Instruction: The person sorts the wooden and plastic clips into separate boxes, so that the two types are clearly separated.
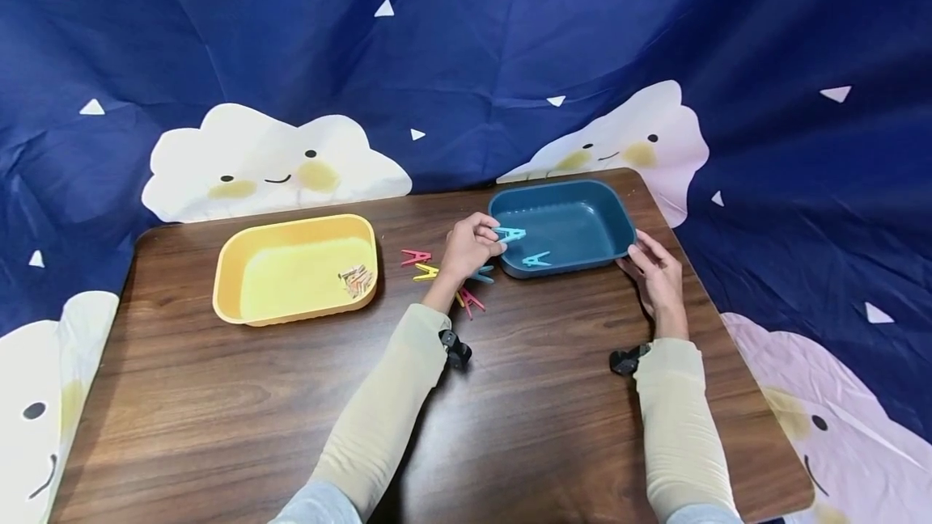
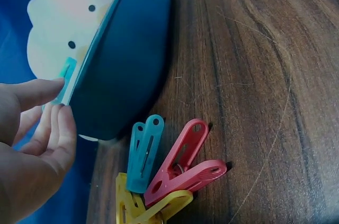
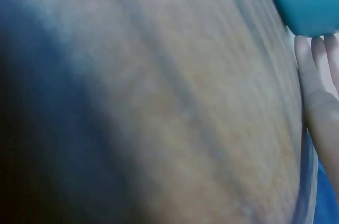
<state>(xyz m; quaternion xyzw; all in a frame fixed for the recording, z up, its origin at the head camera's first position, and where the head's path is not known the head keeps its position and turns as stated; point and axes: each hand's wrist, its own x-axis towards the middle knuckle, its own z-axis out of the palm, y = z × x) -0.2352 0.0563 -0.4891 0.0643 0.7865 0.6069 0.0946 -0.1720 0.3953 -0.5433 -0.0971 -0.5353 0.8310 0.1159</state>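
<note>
My left hand [image 1: 469,247] pinches a light blue clothespin [image 1: 512,234] between thumb and fingers, above the left rim of a dark teal basin [image 1: 575,264]. Another light blue clothespin [image 1: 536,259] lies inside that basin, towards its front left. My right hand [image 1: 658,277] is at the basin's front right corner, its fairly straight fingers touching the outer wall in the right wrist view. Below the left hand, a blue clothespin [image 2: 143,152], a red clothespin [image 2: 183,163] and yellow clothespins [image 2: 164,206] lie close together on the table.
A yellow basin [image 1: 291,225] stands on the left of the wooden table [image 1: 240,411], with a small pile of wooden clothespins [image 1: 357,281] in its right corner. Another red clothespin [image 1: 416,257] lies between the basins. A blue cloth with clouds [image 1: 466,39] hangs behind the table.
</note>
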